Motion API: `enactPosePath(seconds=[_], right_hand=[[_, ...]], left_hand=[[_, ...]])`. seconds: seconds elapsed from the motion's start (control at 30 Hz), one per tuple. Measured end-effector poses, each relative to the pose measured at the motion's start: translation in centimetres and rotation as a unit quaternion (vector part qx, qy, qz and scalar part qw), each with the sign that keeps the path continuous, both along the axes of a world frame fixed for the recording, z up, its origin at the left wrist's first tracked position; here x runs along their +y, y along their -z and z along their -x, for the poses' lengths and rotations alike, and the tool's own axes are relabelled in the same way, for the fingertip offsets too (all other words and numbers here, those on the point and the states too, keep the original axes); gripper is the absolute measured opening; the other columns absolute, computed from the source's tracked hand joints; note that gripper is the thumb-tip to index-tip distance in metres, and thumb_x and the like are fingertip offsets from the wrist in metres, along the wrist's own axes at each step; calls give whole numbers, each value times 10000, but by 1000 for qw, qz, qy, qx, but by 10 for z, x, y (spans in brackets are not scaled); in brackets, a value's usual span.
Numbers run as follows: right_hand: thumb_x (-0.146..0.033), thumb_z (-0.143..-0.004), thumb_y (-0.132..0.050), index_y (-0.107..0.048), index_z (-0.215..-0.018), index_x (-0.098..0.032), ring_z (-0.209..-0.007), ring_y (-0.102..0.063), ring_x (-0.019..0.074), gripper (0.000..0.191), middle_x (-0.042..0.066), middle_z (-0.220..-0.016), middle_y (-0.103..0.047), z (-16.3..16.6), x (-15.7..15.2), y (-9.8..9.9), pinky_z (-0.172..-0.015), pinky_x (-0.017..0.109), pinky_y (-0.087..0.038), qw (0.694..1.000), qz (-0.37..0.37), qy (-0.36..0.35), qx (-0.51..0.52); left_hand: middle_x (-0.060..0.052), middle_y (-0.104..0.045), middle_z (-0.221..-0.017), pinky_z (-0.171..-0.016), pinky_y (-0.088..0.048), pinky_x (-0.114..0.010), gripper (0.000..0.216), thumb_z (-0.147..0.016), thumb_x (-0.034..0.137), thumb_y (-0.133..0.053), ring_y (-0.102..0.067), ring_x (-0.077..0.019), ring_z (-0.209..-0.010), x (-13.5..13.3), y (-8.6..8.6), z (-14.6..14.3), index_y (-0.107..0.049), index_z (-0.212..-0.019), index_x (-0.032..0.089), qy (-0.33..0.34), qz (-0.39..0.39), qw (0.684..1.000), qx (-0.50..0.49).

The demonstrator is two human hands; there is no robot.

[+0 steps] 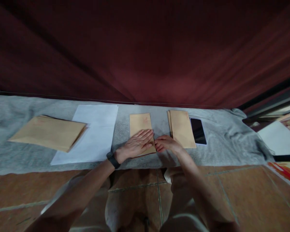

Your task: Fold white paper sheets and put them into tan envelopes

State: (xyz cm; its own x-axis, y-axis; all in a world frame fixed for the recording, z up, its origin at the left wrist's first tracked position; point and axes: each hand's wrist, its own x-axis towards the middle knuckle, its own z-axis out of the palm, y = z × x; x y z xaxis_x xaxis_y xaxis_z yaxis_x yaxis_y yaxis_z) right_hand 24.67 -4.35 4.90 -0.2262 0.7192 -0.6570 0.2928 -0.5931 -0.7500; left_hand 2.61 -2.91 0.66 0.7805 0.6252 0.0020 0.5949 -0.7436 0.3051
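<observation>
A brown paper envelope (139,121) with faint reddish print near its top lies on the grey cloth in front of me. My left hand (140,141), a dark watch on its wrist, rests flat across the lower part of it with fingers stretched out. At the envelope's right edge is my right hand (166,143), its fingers curled together and touching that edge; whether they pinch it is hard to see. Just beyond the right hand lies a small stack of brown envelopes (182,127).
Large white paper sheets (98,132) lie at left, partly under a stack of bigger brown envelopes (50,132). A phone (198,131) sits right of the small stack. Grey cloth (222,135) covers the surface, a dark red curtain (145,64) hangs behind, and tiled floor (241,190) shows below.
</observation>
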Motion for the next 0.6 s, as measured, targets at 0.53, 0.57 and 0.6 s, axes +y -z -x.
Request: enactPosePath(seconds=[0.53, 0.57, 0.6], right_hand=[[-327, -1021, -513, -723, -847, -191, -836, -751, 253, 305, 121, -832, -774, 10, 8, 6, -750, 302, -535, 878, -252, -118, -391], [-334, -1020, -518, -733, -878, -192, -883, -752, 263, 295, 133, -883, -780, 12, 8, 7, -775, 308, -534, 853, -277, -120, -425], [-337, -1022, -517, -739, -917, -196, -911, -752, 265, 284, 134, -925, -782, 14, 9, 7, -789, 310, -535, 839, -299, -121, -438]], left_hand=[[-85, -218, -1703, -1288, -130, -371, 696, -1065, 558, -327, -161, -191, -1581, -67, -11, 13, -164, -1640, 202, 45, -3, 999, 11], [-82, -225, -1701, -1288, -133, -369, 673, -1071, 536, -331, -165, -185, -1580, -68, -11, 13, -179, -1636, 204, 46, -3, 999, 9], [-81, -233, -1698, -1288, -140, -368, 656, -1075, 515, -338, -172, -181, -1578, -68, -12, 13, -193, -1633, 203, 47, -2, 999, 4]])
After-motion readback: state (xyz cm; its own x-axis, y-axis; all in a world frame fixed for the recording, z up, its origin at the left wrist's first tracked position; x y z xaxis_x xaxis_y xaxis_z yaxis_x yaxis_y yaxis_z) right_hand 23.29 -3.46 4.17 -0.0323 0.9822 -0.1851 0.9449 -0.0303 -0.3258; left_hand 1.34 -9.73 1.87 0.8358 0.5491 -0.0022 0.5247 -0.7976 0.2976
